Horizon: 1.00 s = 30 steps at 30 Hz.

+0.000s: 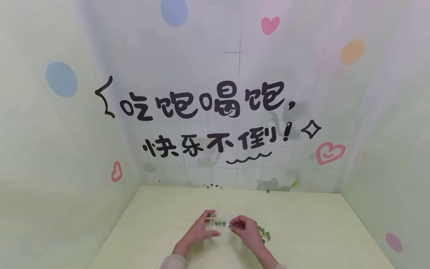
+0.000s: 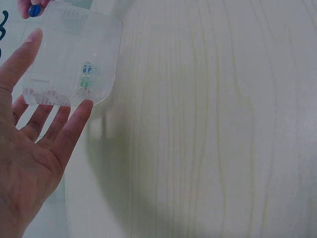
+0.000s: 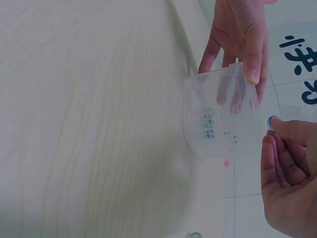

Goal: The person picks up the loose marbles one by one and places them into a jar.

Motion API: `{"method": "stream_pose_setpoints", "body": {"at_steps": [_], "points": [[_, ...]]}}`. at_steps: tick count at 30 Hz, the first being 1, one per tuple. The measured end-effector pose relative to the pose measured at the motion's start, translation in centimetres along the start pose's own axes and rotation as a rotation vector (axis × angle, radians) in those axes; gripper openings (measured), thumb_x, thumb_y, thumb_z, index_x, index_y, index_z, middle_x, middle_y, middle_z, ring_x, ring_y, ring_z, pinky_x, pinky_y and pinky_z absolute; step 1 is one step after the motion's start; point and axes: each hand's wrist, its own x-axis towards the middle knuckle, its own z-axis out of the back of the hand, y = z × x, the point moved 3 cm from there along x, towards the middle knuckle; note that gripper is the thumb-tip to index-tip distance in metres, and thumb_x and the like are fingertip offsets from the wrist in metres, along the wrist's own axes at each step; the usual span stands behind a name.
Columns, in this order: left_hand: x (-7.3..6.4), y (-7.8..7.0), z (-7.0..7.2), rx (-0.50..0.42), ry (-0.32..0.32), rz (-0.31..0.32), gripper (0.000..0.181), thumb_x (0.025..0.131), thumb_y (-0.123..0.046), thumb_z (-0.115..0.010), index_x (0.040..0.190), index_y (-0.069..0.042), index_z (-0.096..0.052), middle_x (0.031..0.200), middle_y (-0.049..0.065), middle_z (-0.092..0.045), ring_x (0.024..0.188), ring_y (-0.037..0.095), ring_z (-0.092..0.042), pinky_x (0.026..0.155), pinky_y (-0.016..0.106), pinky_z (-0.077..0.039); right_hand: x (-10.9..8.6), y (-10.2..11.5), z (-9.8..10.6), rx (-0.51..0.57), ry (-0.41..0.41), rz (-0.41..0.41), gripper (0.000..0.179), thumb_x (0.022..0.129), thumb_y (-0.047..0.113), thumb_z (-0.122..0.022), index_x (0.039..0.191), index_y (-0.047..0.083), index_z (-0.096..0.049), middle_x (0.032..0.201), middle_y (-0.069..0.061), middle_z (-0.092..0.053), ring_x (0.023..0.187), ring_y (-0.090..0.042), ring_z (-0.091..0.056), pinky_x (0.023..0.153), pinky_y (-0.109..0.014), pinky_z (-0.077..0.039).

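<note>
My left hand (image 1: 201,228) grips a clear plastic box (image 2: 81,44) by its left side, thumb on the near face and fingers around the end. Inside the box a short row of marbles (image 3: 208,124) shows through the wall, blue, green and a paler one. At the box's right side, my right hand (image 1: 246,228) pinches a blue glass marble (image 3: 272,122) between thumb and fingertips. That marble is just outside the box wall in the right wrist view. Whether the box touches the table cannot be told.
Several green marbles (image 1: 264,233) lie on the pale wooden table (image 1: 302,224) just right of my right hand. A single dark marble (image 1: 268,191) sits at the table's far edge. A printed curtain (image 1: 215,56) stands behind and at both sides.
</note>
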Motion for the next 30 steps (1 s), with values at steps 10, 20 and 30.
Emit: {"method": "stream_pose_setpoints", "body": {"at_steps": [10,20,30], "points": [[-0.1,0.0,-0.1,-0.002,0.002,0.004,0.079,0.083,-0.026,-0.082,0.146,-0.007,-0.039,0.151,0.022,-0.043,0.134,0.045,-0.047,0.106,0.063,-0.043,-0.3,0.1,0.0,0.006,-0.006,0.005,0.015,0.082,-0.003,-0.074,0.096,0.000,-0.071,0.089,-0.008,-0.072,0.078,-0.011,-0.062,0.065,-0.015,-0.052],[-0.1,0.0,-0.1,-0.001,0.000,0.009,0.078,0.083,-0.026,-0.082,0.146,-0.008,-0.040,0.151,0.021,-0.044,0.134,0.044,-0.047,0.107,0.064,-0.041,-0.6,0.0,1.5,0.000,-0.040,0.024,0.016,0.081,-0.004,-0.074,0.096,0.000,-0.071,0.092,-0.011,-0.073,0.081,-0.012,-0.064,0.069,-0.014,-0.054],[0.1,0.0,-0.1,0.011,-0.008,-0.015,0.079,0.082,-0.023,-0.082,0.146,-0.006,-0.039,0.150,0.022,-0.044,0.132,0.045,-0.048,0.106,0.064,-0.042,-0.7,-1.3,3.3,-0.051,-0.092,-0.004,0.014,0.082,-0.003,-0.074,0.095,0.002,-0.071,0.091,-0.008,-0.073,0.080,-0.009,-0.064,0.068,-0.016,-0.055]]}}
